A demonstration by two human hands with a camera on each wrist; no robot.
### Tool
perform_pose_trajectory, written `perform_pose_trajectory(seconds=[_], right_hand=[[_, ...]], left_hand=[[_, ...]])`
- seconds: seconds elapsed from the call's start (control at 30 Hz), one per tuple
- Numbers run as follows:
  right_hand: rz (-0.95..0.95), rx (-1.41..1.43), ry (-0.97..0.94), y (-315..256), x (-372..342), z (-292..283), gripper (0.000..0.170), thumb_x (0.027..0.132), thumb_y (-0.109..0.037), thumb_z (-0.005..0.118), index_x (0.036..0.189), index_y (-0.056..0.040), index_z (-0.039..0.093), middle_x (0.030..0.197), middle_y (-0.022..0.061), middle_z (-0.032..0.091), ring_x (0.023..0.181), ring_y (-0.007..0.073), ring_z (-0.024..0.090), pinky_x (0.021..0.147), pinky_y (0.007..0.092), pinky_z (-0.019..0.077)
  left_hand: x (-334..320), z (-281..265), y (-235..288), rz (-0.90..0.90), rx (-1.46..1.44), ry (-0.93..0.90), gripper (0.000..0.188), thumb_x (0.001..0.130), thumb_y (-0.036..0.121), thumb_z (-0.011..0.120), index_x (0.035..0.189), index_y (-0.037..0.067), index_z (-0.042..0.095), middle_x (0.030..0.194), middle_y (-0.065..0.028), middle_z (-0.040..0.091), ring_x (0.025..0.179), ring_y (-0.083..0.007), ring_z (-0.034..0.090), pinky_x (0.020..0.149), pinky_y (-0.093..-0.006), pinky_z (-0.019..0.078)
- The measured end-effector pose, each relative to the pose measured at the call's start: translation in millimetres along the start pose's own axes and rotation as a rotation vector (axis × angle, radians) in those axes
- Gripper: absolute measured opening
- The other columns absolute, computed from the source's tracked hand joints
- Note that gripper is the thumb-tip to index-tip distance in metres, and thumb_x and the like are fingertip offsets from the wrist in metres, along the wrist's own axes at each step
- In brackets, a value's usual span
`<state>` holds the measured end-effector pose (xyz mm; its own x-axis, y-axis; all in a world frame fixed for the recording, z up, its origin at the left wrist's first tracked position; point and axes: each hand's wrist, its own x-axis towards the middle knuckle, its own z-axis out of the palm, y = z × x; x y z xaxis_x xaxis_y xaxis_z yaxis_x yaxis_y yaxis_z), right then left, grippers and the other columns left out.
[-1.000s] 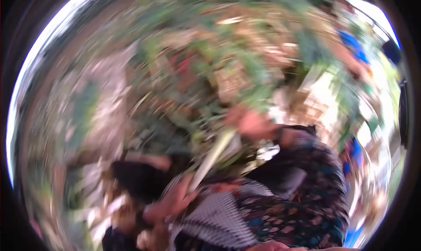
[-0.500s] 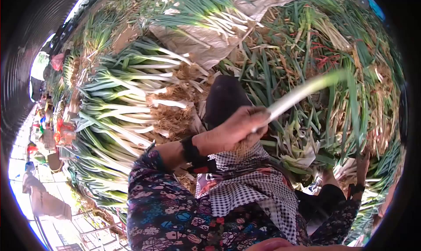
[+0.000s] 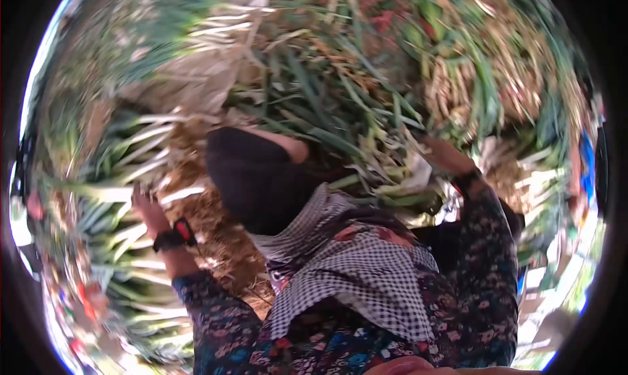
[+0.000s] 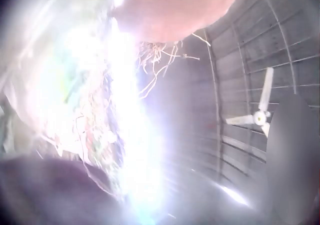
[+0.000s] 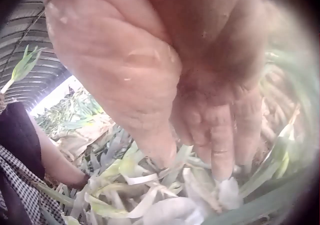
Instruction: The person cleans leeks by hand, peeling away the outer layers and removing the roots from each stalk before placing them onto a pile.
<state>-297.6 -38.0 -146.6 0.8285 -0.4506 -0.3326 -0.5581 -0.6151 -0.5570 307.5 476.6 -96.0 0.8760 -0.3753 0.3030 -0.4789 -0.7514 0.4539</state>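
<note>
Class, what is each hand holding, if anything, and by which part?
The left hand holds a long white-and-green leek near its root end. The right hand visibly grips nothing.

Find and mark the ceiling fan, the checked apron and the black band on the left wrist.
Ceiling fan [image 4: 259,118]: left wrist view, on its hub.
Checked apron [image 3: 366,280]: head view, on the cloth's middle.
Black band [image 3: 168,240]: head view, on the strap.

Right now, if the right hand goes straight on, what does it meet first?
The right hand would likely meet the leaves first; depth is unclear, so it may already touch them.
</note>
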Motion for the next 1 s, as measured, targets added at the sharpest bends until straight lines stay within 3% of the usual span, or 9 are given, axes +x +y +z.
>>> perform_pose_trajectory(seconds=[0.1, 0.17, 0.3, 0.37, 0.47, 0.6, 0.7, 0.8, 1.0], right_hand=[[0.137, -0.015, -0.072, -12, 3, 2, 0.042, 0.084, -0.019, 0.060, 0.120, 0.0006, 0.051, 0.107, 0.0221, 0.061, 0.099, 0.0382, 0.058, 0.086, 0.0436, 0.0460], [0.152, -0.067, -0.123, 2, 6, 5, 0.041, 0.085, -0.021, 0.060, 0.119, 0.0014, 0.053, 0.108, 0.0217, 0.061, 0.100, 0.0357, 0.059, 0.088, 0.0404, 0.0469], [0.135, 0.011, -0.085, -9, 26, 0, 0.035, 0.086, -0.022, 0.056, 0.111, 0.0006, 0.051, 0.098, 0.0211, 0.060, 0.094, 0.0399, 0.057, 0.081, 0.0460, 0.0451], [0.061, 0.030, 0.005, -16, 43, 4, 0.030, 0.085, -0.022, 0.054, 0.106, -0.0010, 0.052, 0.093, 0.0183, 0.060, 0.091, 0.0392, 0.057, 0.080, 0.0463, 0.0445], [-0.072, 0.004, 0.048, 15, 63, 31, 0.030, 0.089, -0.027, 0.052, 0.104, -0.0011, 0.055, 0.095, 0.0186, 0.060, 0.092, 0.0373, 0.057, 0.081, 0.0444, 0.0448], [0.225, 0.270, 0.137, 17, 82, 25, 0.031, 0.094, -0.027, 0.049, 0.105, 0.0000, 0.056, 0.102, 0.0206, 0.061, 0.097, 0.0385, 0.057, 0.083, 0.0433, 0.0454], [0.404, 0.358, 0.335, 53, 110, 23, 0.031, 0.092, -0.024, 0.053, 0.110, 0.0008, 0.054, 0.104, 0.0239, 0.060, 0.101, 0.0409, 0.056, 0.085, 0.0445, 0.0452], [0.324, 0.367, 0.341, 97, 137, 28, 0.032, 0.092, -0.025, 0.053, 0.111, 0.0007, 0.054, 0.103, 0.0254, 0.060, 0.102, 0.0416, 0.056, 0.086, 0.0443, 0.0451], [0.714, -0.280, 0.414, 135, 159, 37, 0.037, 0.087, -0.007, 0.045, 0.123, -0.0030, 0.047, 0.123, 0.0188, 0.052, 0.112, 0.0358, 0.052, 0.097, 0.0463, 0.0394]], left_hand=[[1, 23, -11, -0.303, -0.394, 0.069, 0.049, 0.085, -0.010, 0.048, 0.133, 0.001, 0.045, 0.130, -0.0155, 0.044, 0.112, -0.0283, 0.053, 0.088, -0.0367, 0.0490], [9, 11, 107, -0.313, -0.750, 0.044, 0.044, 0.090, -0.002, 0.049, 0.134, 0.004, 0.045, 0.134, -0.0131, 0.042, 0.119, -0.0282, 0.050, 0.096, -0.0395, 0.0435], [18, 25, 311, 0.444, -0.690, -0.292, 0.046, 0.096, 0.019, 0.046, 0.134, -0.006, 0.039, 0.135, -0.0160, 0.048, 0.122, -0.0283, 0.051, 0.105, -0.0404, 0.0407], [4, 37, 408, 0.075, -1.213, -0.630, 0.038, 0.095, 0.016, 0.050, 0.125, -0.007, 0.050, 0.123, -0.0191, 0.057, 0.114, -0.0296, 0.057, 0.102, -0.0393, 0.0426], [-20, 71, 483, 0.232, -1.324, -0.920, 0.024, 0.095, 0.012, 0.052, 0.115, 0.001, 0.060, 0.106, -0.0134, 0.066, 0.095, -0.0218, 0.066, 0.086, -0.0335, 0.0521], [-29, 101, 516, 0.212, -1.290, -1.111, 0.024, 0.095, 0.014, 0.053, 0.113, -0.001, 0.060, 0.103, -0.0128, 0.067, 0.094, -0.0203, 0.066, 0.084, -0.0316, 0.0522], [-30, 117, 504, -0.071, -1.127, -1.175, 0.026, 0.094, 0.016, 0.054, 0.113, -0.002, 0.059, 0.099, -0.0131, 0.068, 0.091, -0.0197, 0.066, 0.084, -0.0313, 0.0525], [-30, 117, 511, -0.266, -1.124, -1.272, 0.025, 0.095, 0.014, 0.053, 0.111, -0.003, 0.058, 0.098, -0.0146, 0.067, 0.089, -0.0203, 0.066, 0.084, -0.0326, 0.0529], [-23, 121, 517, -0.332, -1.090, -1.259, 0.023, 0.094, 0.011, 0.051, 0.108, -0.006, 0.057, 0.095, -0.0174, 0.067, 0.088, -0.0220, 0.066, 0.084, -0.0355, 0.0534]])
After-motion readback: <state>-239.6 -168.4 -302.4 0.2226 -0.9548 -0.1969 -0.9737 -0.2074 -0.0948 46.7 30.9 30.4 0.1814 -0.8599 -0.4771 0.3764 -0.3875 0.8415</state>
